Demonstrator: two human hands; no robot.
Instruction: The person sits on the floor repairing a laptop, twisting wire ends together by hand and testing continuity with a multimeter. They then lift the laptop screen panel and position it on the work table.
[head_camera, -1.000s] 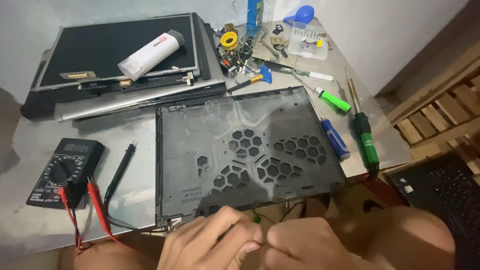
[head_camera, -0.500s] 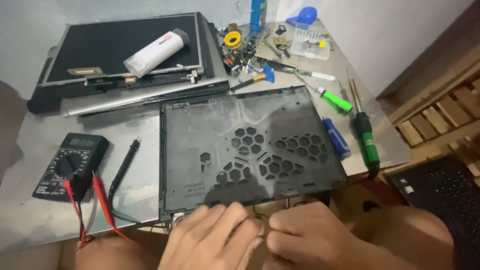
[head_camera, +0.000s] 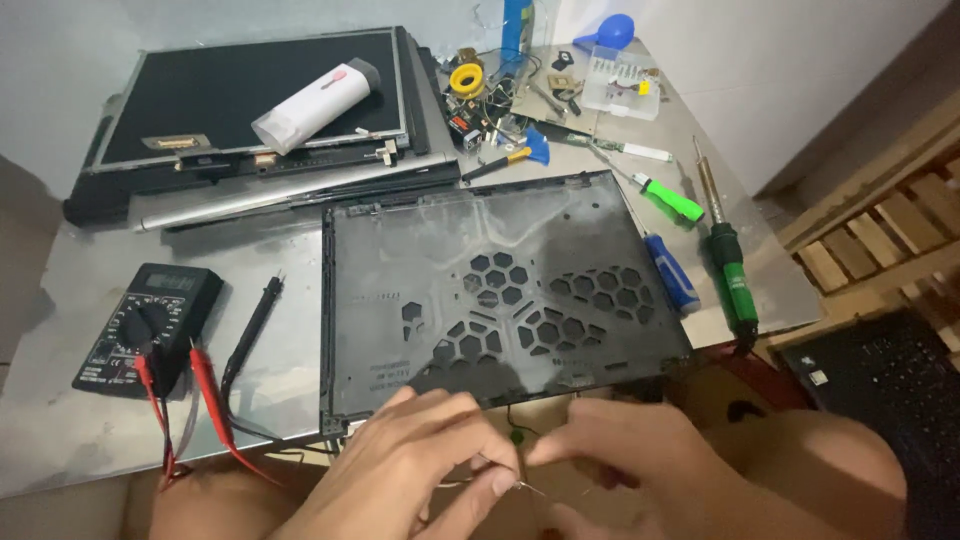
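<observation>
— Though the fingers blur a bit, what are the two hands doing at the near edge?

— The left hand (head_camera: 420, 470) has thumb and forefinger pressed together, pinching a thin wire (head_camera: 530, 488) whose bare end pokes out just past the fingertips. The right hand (head_camera: 620, 465) is curled close beside it, fingertips meeting the same spot; whether it grips the wire or only steadies it, I cannot tell. Both hang below the near edge of the table (head_camera: 90, 440), over the lap.

— How would that wire handle?

— Very light and limp, I'd judge, and easy to kink or snap at the tip. It is best held just behind the bare end, as the left hand does, with little force.

— And just beyond the hands?

— A black laptop bottom cover (head_camera: 500, 290) lies flat, its near edge over the table's rim. It is a thin plastic shell with honeycomb vents: light, a little flexible, likely to crack at the vents, so take it by the solid edges.

— To the left?

— A black multimeter (head_camera: 150, 325) with red probe leads (head_camera: 205, 395) and a black probe (head_camera: 250, 325), near the cover but apart from it.

— To the right?

— A blue-handled screwdriver (head_camera: 672, 272) touching the cover's right edge, then a green-handled soldering iron (head_camera: 728, 270) and a green screwdriver (head_camera: 668, 198).

— Far side?

— A laptop screen panel (head_camera: 200, 90) with a white tube (head_camera: 315, 103) lying on it, and a yellow solder spool (head_camera: 467, 79) among small parts.
</observation>
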